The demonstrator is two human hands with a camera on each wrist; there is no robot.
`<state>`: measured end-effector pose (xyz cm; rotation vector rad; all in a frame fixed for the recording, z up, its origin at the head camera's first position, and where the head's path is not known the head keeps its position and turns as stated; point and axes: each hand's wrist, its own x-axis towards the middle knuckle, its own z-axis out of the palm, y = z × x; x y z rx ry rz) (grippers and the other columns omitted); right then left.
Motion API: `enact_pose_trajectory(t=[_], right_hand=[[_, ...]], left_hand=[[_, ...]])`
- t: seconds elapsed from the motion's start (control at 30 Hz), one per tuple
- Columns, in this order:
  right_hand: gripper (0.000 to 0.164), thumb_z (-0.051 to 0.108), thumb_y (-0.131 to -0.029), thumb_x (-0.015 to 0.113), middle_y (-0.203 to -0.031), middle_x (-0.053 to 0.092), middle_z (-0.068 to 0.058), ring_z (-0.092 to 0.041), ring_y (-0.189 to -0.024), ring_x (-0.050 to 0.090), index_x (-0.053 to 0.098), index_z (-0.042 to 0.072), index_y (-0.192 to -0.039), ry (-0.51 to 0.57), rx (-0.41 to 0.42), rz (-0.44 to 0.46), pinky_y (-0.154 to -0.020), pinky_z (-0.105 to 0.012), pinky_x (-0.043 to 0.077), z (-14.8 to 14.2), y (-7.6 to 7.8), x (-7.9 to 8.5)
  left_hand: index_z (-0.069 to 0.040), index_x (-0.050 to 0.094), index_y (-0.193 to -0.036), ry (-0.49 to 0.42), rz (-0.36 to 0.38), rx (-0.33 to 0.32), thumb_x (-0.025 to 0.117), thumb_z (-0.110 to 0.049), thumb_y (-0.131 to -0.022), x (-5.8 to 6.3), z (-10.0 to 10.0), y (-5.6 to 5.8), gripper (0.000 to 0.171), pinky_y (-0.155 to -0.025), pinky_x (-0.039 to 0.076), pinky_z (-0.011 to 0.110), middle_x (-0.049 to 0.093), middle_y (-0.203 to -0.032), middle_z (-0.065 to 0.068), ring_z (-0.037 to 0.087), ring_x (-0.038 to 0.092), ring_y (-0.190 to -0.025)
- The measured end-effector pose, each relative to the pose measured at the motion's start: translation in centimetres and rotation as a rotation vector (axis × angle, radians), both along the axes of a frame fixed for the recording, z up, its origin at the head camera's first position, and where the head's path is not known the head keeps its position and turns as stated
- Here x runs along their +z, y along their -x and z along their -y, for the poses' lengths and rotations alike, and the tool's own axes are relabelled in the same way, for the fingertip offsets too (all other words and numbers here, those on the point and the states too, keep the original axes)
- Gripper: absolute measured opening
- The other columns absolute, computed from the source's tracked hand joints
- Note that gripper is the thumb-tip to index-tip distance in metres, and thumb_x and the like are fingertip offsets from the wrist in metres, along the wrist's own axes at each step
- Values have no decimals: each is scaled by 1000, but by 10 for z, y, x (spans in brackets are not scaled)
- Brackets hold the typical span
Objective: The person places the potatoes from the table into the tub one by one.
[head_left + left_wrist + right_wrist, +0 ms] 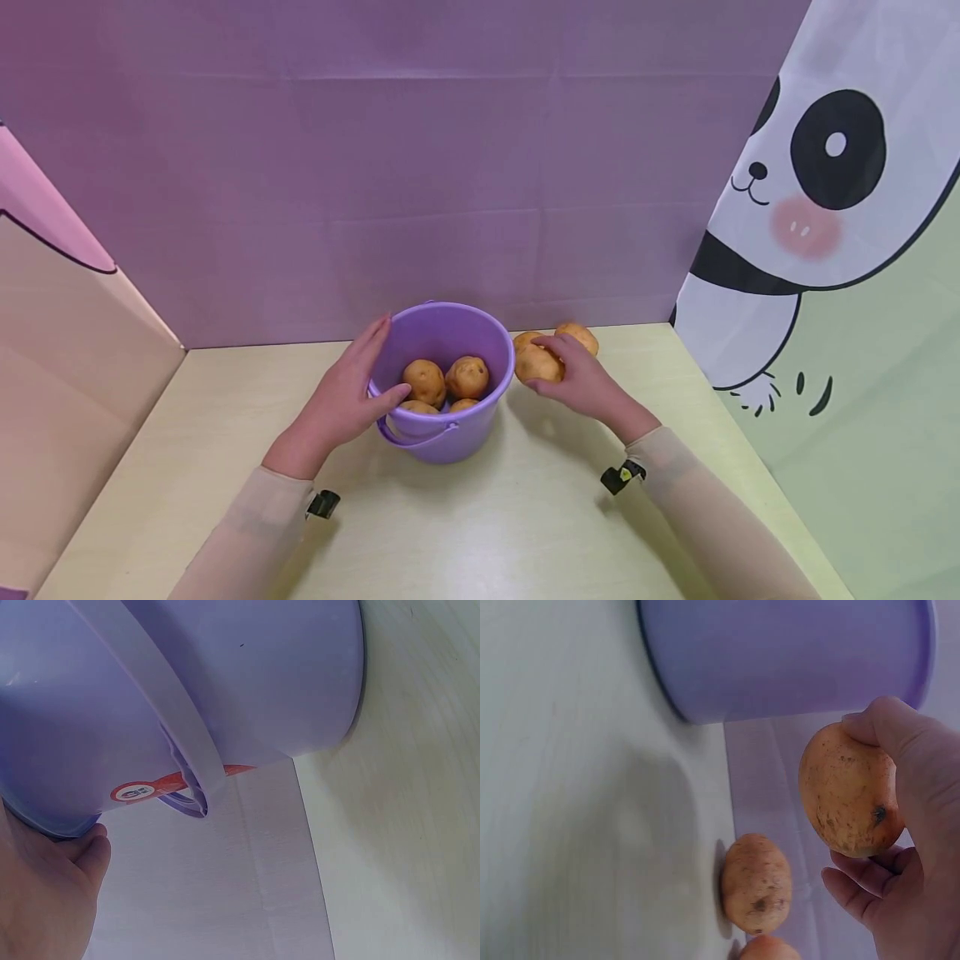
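Observation:
A purple bucket point(438, 437) stands upright with several potatoes point(423, 382) inside. My left hand point(348, 396) holds its left rim, the thumb reaching over the edge. From the left wrist view, part of that hand point(52, 885) shows against the bucket's rim point(52, 825). To the bucket's right, my right hand point(581, 379) grips a potato point(538, 365) between thumb and fingers. The right wrist view shows this held potato point(847, 791) raised off the table, beside the bucket wall point(780, 660). Its far side is hidden by the hand point(930, 847).
Two loose potatoes lie on the table point(480, 533) near its back edge: one point(525, 338) partly behind the held one, another point(579, 335) farther right. The bucket's handle point(416, 442) hangs down in front. A purple backdrop point(420, 167) rises directly behind.

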<state>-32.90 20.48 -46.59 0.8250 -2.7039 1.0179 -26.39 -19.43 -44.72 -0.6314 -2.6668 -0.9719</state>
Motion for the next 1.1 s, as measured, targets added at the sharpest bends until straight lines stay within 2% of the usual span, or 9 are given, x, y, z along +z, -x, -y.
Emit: enact_pose_trajectory(t=[0.33,0.57,0.73,1.1], right_hand=[[63,29,-91,88,-135,66,-13,-31,-123,57,68,6,-146,6,7,-44,-98,-51,55,-5,0,15],[61,27,-93,89,-137,65,-11,-29,-115,64,67,10,-148,31,-18,36,-93,-47,57,-8,-1,26],[62,27,-94,88,-137,66,-14,-30,-113,66,66,9,-149,33,-18,32,-93,-47,59,-8,-3,34],[62,26,-93,89,-133,67,-14,-31,-112,66,66,8,-148,57,-11,28,-94,-48,60,-8,-1,46]], left_hand=[[-2,22,-176,-2,-5,1,74,-46,-101,-1,0,1,100,-128,29,70,20,-183,16,45,24,-166],[-2,22,-176,-4,2,0,75,-45,-101,0,0,0,101,-128,29,70,19,-183,16,46,24,-166],[-2,22,-176,-2,4,3,76,-42,-101,0,0,0,100,-128,29,70,19,-183,16,46,25,-166],[-3,22,-176,-7,2,1,74,-45,-102,-1,0,0,100,-128,29,70,19,-183,16,46,24,-166]])
